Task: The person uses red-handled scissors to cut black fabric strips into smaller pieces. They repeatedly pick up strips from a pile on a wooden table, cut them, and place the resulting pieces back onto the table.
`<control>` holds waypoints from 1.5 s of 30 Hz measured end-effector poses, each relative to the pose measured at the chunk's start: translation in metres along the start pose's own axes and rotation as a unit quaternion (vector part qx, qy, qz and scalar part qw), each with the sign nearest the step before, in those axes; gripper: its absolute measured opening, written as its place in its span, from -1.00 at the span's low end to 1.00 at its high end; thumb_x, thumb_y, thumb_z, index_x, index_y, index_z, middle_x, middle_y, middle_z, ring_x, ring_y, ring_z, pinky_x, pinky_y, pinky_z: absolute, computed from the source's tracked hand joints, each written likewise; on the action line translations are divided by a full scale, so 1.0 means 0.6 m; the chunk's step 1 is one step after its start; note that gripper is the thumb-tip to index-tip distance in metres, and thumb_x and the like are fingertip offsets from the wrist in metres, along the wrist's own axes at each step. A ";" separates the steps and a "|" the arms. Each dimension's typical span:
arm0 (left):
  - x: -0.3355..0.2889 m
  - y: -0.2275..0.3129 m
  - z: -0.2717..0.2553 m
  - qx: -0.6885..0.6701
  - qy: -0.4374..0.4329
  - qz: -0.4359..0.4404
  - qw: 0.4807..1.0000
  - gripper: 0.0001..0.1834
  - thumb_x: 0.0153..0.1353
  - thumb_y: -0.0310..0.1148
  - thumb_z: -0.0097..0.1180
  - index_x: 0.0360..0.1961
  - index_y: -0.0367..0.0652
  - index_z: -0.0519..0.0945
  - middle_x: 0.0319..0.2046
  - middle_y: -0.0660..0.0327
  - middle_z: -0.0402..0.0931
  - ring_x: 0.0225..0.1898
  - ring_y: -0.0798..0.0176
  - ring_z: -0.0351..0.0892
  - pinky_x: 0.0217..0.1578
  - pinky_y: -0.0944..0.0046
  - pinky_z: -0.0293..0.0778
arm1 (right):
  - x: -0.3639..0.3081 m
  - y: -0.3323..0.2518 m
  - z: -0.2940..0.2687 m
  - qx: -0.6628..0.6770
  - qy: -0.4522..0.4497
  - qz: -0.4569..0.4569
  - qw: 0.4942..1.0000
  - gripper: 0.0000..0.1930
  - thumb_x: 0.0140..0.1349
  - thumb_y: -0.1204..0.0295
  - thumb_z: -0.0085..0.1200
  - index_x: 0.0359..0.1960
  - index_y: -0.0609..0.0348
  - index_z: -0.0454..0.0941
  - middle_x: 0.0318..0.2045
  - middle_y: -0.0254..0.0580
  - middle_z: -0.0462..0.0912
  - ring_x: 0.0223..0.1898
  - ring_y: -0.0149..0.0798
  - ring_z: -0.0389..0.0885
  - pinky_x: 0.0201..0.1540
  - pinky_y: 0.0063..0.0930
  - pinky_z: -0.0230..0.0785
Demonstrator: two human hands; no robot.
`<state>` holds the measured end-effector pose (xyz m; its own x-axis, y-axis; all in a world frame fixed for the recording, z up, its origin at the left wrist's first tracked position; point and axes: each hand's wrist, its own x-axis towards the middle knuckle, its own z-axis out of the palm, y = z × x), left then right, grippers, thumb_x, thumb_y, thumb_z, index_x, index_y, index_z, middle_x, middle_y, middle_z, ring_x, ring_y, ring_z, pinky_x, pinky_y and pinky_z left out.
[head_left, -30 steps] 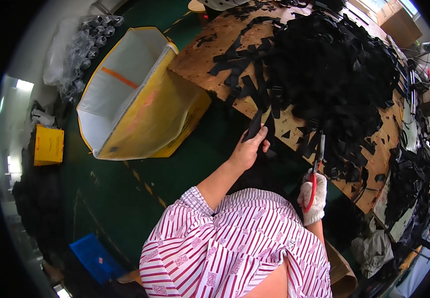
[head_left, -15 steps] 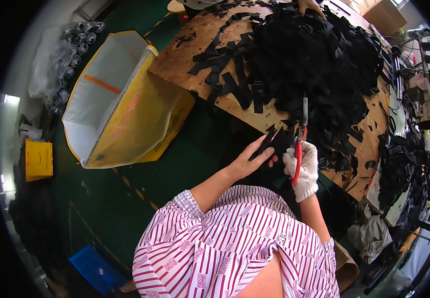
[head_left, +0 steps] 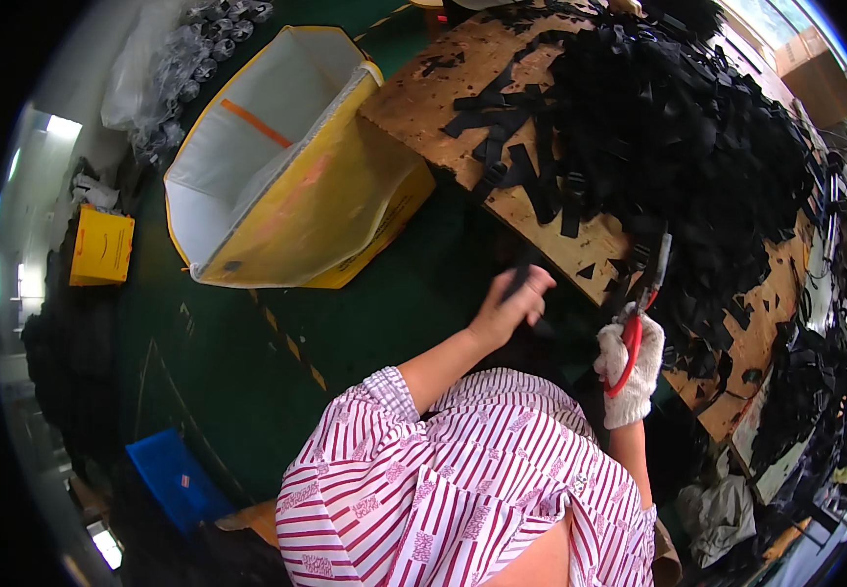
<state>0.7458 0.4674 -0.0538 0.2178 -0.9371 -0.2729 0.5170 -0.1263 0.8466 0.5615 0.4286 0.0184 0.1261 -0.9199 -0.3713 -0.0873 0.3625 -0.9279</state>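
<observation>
My left hand (head_left: 509, 311) is closed round a dark piece of strap (head_left: 516, 282), blurred by motion, off the near edge of the table. On my right hand (head_left: 639, 377) is a white knit glove, and its fingers wrap the red handles of a pair of scissors (head_left: 629, 357). The metal blades point away from me, over the table edge. Beyond them lies a large heap of black webbing straps (head_left: 678, 137), some with buckles. Small black triangular offcuts (head_left: 587, 271) lie near the scissors.
The wooden table (head_left: 423, 103) runs diagonally across the upper right. A large yellow bag (head_left: 316, 210) with a pale lining stands gaping on the green floor at left. Further off are a yellow box (head_left: 102, 247), a blue bin (head_left: 179, 479) and a cardboard box (head_left: 815, 78).
The view has shifted, so table and bag appear further right. My left hand has drawn away from the scissors with the strap, widening the gap. My right hand keeps hold of the scissors.
</observation>
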 end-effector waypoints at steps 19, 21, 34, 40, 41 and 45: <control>0.132 -0.027 -0.187 -0.072 0.294 0.182 0.936 -0.90 0.30 -0.44 -0.12 -0.19 -0.18 0.37 -0.26 0.09 0.52 -0.43 0.26 0.45 -0.12 0.18 0.40 | -0.024 0.009 0.006 -0.031 -0.019 0.037 0.999 -0.61 0.03 0.59 0.15 -0.13 0.21 0.25 -0.48 -0.29 0.45 -0.63 -0.50 0.40 -0.60 -0.67 0.30; 0.106 0.017 -0.153 0.060 0.309 0.315 0.895 -0.91 0.28 -0.52 -0.17 -0.21 -0.18 0.37 -0.25 0.08 0.52 -0.33 0.23 0.52 -0.06 0.19 0.40 | -0.024 0.008 0.008 -0.031 -0.016 0.044 0.998 -0.61 0.03 0.58 0.16 -0.13 0.21 0.25 -0.49 -0.29 0.45 -0.63 -0.50 0.40 -0.60 -0.67 0.31; 0.007 0.117 0.057 0.338 -0.236 0.374 0.831 -0.73 -0.01 -0.71 0.06 -0.24 -0.25 0.44 -0.07 0.01 0.52 -0.23 0.24 0.55 -0.15 0.26 0.45 | 0.018 -0.037 -0.012 0.064 -0.068 -0.019 0.995 -0.84 0.03 0.43 0.10 -0.58 0.25 0.43 -0.66 -0.24 0.54 -0.67 -0.46 0.46 -0.62 -0.64 0.24; -0.028 0.020 0.083 0.474 -0.336 0.333 0.743 -0.74 -0.03 -0.51 0.12 -0.23 -0.21 0.50 -0.22 0.09 0.55 -0.17 0.14 0.53 -0.23 0.26 0.32 | 0.019 0.003 -0.046 0.172 -0.011 -0.042 0.984 -0.70 0.08 0.38 0.14 -0.26 0.26 0.33 -0.68 -0.25 0.41 -0.73 -0.39 0.42 -0.69 -0.55 0.31; -0.026 0.023 0.087 0.470 -0.339 0.335 0.742 -0.72 -0.05 -0.52 0.12 -0.24 -0.22 0.50 -0.22 0.08 0.54 -0.15 0.12 0.52 -0.22 0.26 0.32 | 0.016 0.008 -0.048 0.166 0.000 -0.050 0.985 -0.68 0.08 0.39 0.14 -0.22 0.25 0.32 -0.64 -0.24 0.42 -0.72 -0.39 0.42 -0.69 -0.55 0.31; -0.025 0.047 0.097 0.372 -0.374 0.195 0.827 -0.82 0.08 -0.53 0.07 -0.25 -0.26 0.48 -0.16 0.12 0.52 -0.08 0.16 0.50 -0.06 0.28 0.33 | 0.011 0.033 -0.052 0.093 0.047 -0.121 0.987 -0.56 0.09 0.44 0.14 -0.02 0.21 0.27 -0.43 -0.24 0.45 -0.62 -0.42 0.44 -0.63 -0.58 0.33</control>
<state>0.7091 0.4590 0.0004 -0.4681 -0.8581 0.2111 -0.1844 0.3285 0.9263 0.5297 0.4249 -0.0012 0.0274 -0.9896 -0.1411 0.1186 0.1434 -0.9825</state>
